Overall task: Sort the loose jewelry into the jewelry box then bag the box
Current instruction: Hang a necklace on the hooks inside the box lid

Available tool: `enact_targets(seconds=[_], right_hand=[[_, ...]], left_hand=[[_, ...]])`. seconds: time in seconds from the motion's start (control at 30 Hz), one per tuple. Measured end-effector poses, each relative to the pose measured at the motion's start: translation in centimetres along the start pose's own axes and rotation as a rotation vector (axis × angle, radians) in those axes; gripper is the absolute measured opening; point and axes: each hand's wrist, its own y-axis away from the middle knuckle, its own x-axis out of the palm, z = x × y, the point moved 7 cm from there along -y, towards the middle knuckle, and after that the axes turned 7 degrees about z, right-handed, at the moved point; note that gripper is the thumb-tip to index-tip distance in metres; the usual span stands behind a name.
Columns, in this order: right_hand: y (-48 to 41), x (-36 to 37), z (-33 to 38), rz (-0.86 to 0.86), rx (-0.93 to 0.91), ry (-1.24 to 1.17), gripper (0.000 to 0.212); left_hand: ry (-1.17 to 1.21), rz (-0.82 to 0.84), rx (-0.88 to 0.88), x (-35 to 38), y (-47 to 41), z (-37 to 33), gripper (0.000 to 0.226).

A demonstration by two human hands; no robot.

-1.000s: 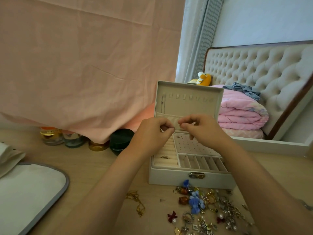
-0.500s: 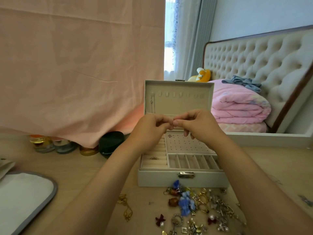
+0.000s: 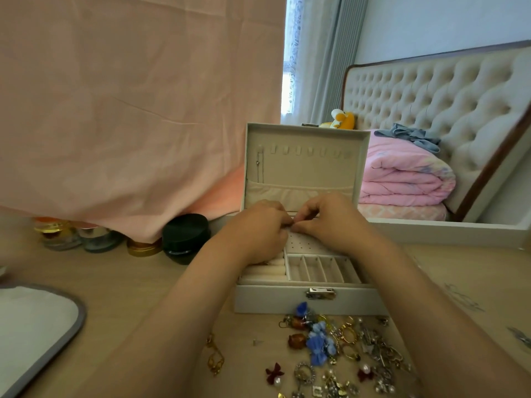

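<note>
While most jewelry [image 3: 339, 349] lies unsorted on the table [image 3: 129, 282], left hand [image 3: 255, 231] and right hand [image 3: 330, 219] curl together over the jewelry box [image 3: 273, 300]; what they hold, I cannot tell.

A large, creased pale pink cloth [image 3: 129, 110] is hanging across the left side. Daylight is coming through a narrow window [image 3: 288, 87] beside grey pleated curtains [image 3: 321, 58]. A cream tufted headboard with dark brown trim [image 3: 431, 93] is standing against a pale wall [image 3: 445, 21], and a folded pink quilt [image 3: 402, 179] is lying before it. A light wooden tabletop [image 3: 129, 282] is spreading below.
</note>
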Motion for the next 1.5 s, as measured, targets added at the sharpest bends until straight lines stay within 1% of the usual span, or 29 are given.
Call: enact_targets(seconds=[0.23,0.43,0.53,0.63,0.77,0.87,0.93,1.0,1.17,1.27,1.37,1.5], right_hand=[[0.2,0.3,0.7,-0.025,-0.047,0.06,0.006],[0.3,0.4,0.9,-0.033,-0.084,0.135,0.006],[0.3,0.8,0.7,0.042,-0.082,0.121,0.004],[0.4,0.7,0.9,0.118,-0.086,0.081,0.01],[0.6,0.6,1.0,0.149,-0.072,0.062,0.027],[0.8,0.8,1.2,0.18,-0.073,0.076,0.026],[1.0,0.5,1.3,0.167,-0.072,0.057,0.023],[1.1,0.2,1.6,0.136,-0.086,0.056,0.023],[2.1,0.0,5.1,0.128,-0.174,0.038,0.017],[3.7,1.0,8.0,0.191,-0.228,0.028,0.014],[5.8,2.4,10.9,0.251,-0.283,0.041,0.013],[8.7,4.8,14.2,0.346,-0.344,0.077,0.012]], left_hand=[[0.05,-0.033,-0.026,-0.6,0.3,0.4,0.041],[-0.018,-0.012,-0.024,-0.4,0.4,0.4,0.04],[-0.027,-0.029,-0.029,-0.5,0.4,0.3,0.04],[-0.079,-0.048,-0.021,-0.6,0.5,-0.1,0.039],[-0.165,-0.081,-0.024,-1.0,0.7,-0.4,0.039],[-0.169,-0.075,-0.027,-1.1,0.9,-0.5,0.038],[-0.148,-0.078,-0.037,-1.2,1.2,-0.4,0.039],[-0.102,-0.12,-0.046,-1.8,1.8,-0.4,0.04],[0.012,-0.247,-0.034,-4.4,5.4,-0.1,0.029],[0.058,-0.287,-0.051,-5.9,8.6,0.9,0.017],[0.09,-0.259,-0.11,-6.2,11.9,2.2,0.011],[0.11,-0.15,-0.156,-4.7,15.4,3.7,0.012]])
